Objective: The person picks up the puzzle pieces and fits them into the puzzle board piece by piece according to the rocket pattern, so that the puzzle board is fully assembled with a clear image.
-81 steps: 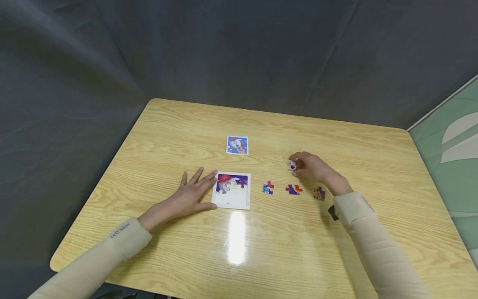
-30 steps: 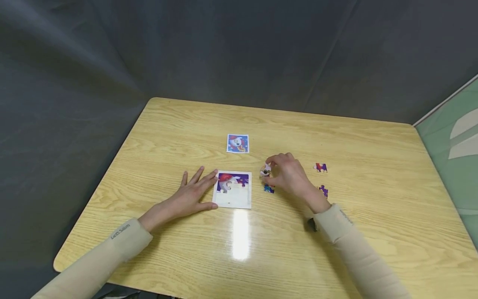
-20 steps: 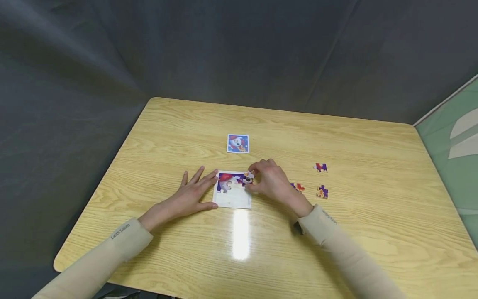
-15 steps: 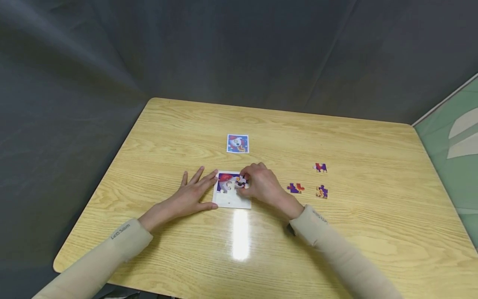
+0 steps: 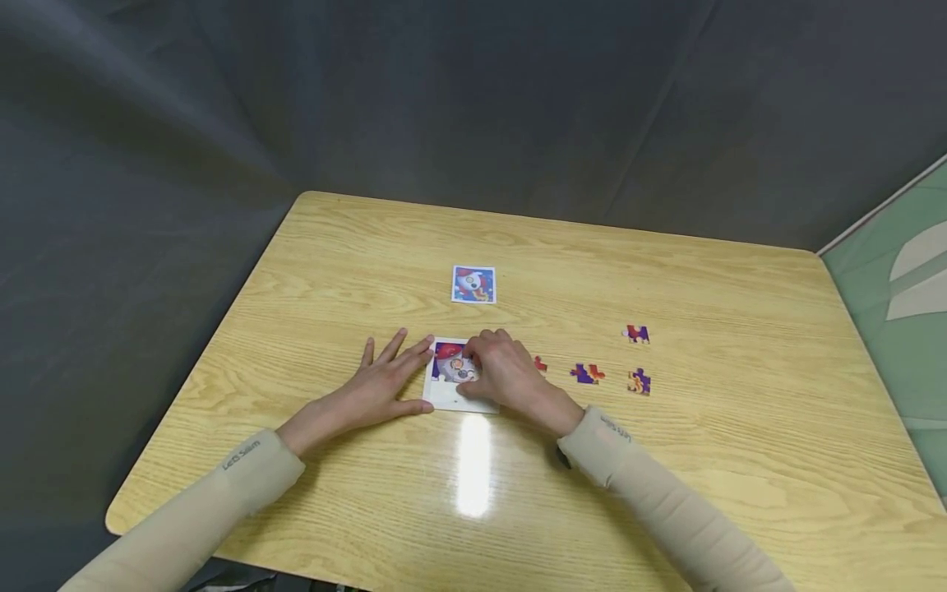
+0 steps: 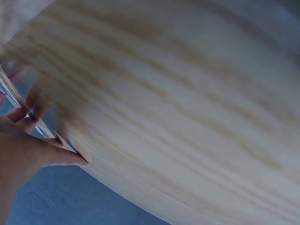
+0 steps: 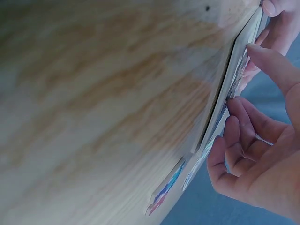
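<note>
Spread flat on the table, my left hand (image 5: 362,396) touches the left edge of a white square puzzle tray (image 5: 444,401) with fingertips and thumb. Red, white and purple pieces fill the upper part of the tray; its lower strip is bare white. My right hand (image 5: 514,378) reaches over the tray's right side and pinches a white puzzle piece with a dark eye (image 5: 465,375), set against the fitted pieces near the middle. In the right wrist view, the thumb and fingertips (image 7: 233,104) come down onto the tray. The right hand covers the tray's upper right part.
Right of the tray lie loose puzzle pieces: a red one (image 5: 541,363) partly behind the right hand, a purple-red one (image 5: 587,373), an orange-purple one (image 5: 639,381) and another red-purple one (image 5: 636,334). A small picture card (image 5: 473,284) lies behind the tray on the wooden table (image 5: 355,263).
My right hand has carried the eye piece leftward from the right of the table, over the loose pieces, and down into the tray's middle. The left hand has stayed in place.
</note>
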Tool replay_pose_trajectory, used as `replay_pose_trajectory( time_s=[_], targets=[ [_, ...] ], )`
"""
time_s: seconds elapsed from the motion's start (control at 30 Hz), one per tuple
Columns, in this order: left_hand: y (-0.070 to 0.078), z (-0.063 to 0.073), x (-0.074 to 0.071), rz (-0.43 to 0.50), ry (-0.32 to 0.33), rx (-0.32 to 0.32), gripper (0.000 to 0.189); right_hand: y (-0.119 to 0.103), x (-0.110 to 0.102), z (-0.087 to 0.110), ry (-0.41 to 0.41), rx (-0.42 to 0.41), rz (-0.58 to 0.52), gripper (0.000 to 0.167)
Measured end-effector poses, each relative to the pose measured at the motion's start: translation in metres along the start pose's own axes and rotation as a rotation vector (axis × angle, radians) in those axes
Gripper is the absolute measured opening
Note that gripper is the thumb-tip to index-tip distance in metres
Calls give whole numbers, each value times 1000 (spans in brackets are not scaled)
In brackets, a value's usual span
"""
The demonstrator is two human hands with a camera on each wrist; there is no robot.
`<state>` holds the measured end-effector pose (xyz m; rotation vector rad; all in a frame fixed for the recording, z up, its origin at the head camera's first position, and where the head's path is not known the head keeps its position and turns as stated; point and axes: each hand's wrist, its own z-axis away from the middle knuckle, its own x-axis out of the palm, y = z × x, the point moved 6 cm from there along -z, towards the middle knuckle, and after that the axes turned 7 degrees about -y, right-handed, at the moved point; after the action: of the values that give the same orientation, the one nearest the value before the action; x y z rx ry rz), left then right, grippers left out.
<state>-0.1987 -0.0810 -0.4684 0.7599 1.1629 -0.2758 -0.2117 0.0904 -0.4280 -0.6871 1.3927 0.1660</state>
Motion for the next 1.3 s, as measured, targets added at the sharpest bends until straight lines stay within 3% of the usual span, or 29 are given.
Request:
replay_pose_trajectory(
  time_s=[0.7,1.1,1.3],
  targets=[
    [1,1,-1,-13,22,14,83,-2,2,-3,-4,-18,-1,43],
    [5,-1,-3,-7,18,25,83,-8,2,-1,-84,64,85,39],
    [3,0,-2,-18,15,12,83,-10,3,1,-42,31,63,38]
  ],
)
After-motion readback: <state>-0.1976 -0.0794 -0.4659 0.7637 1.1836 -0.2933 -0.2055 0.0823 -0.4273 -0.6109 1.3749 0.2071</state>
